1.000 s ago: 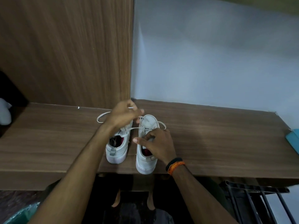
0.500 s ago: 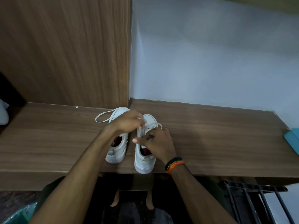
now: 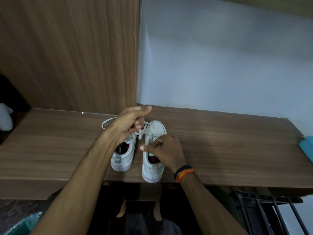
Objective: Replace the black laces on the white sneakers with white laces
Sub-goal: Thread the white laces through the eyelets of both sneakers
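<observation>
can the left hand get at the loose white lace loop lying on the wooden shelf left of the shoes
Probably yes. The loop of white lace lies bare on the brown wooden shelf, just beyond the left hand, nothing between them. But that hand is already pinching lace above the left white sneaker, so it must let go first.

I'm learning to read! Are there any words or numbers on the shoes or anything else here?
No words, numbers or signs can be read anywhere in this picture.
Left sneaker: plain white, no brand showing.
Right sneaker: plain white; its heel tab is too small and blurred to tell.
Wristbands on the right arm: no writing visible.
Blue thing at the shelf's edge: no label showing.
</observation>
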